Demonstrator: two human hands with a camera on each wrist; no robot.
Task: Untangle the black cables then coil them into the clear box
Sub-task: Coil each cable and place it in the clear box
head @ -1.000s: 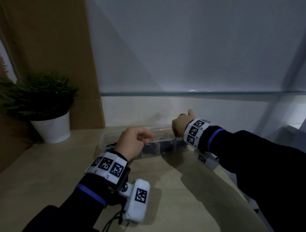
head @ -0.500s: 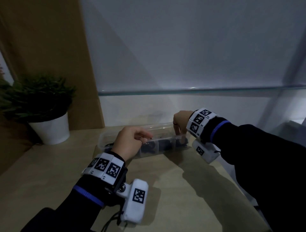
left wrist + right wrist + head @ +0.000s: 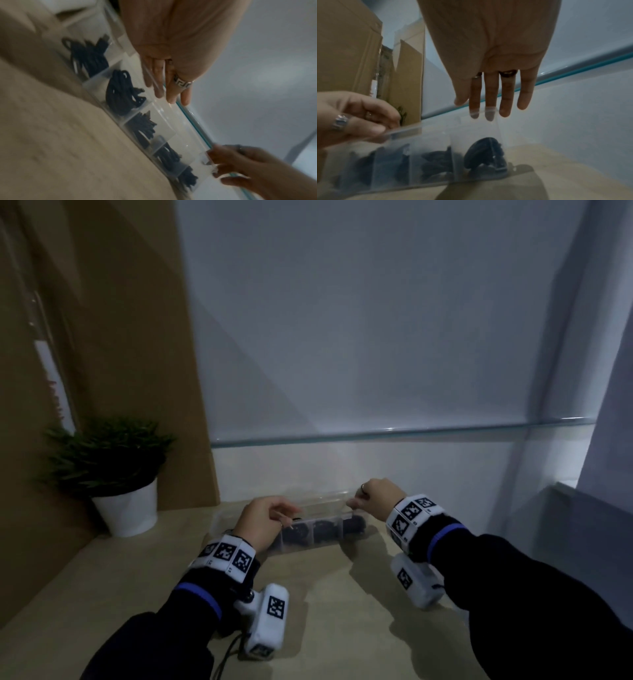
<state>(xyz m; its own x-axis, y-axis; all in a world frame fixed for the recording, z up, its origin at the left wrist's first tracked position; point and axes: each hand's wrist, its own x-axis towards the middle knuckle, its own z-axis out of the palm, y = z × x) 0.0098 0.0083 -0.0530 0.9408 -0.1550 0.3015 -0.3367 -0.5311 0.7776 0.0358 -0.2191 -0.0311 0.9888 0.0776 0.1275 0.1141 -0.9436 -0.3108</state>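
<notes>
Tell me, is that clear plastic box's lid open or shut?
Partly open. Both hands hold the clear lid raised above the clear plastic divided box; coiled black cables sit in its compartments.

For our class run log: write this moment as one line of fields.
stage: closing lid | left hand: pinches clear lid | right hand: holds lid | black cables: coiled in clear box compartments
</notes>
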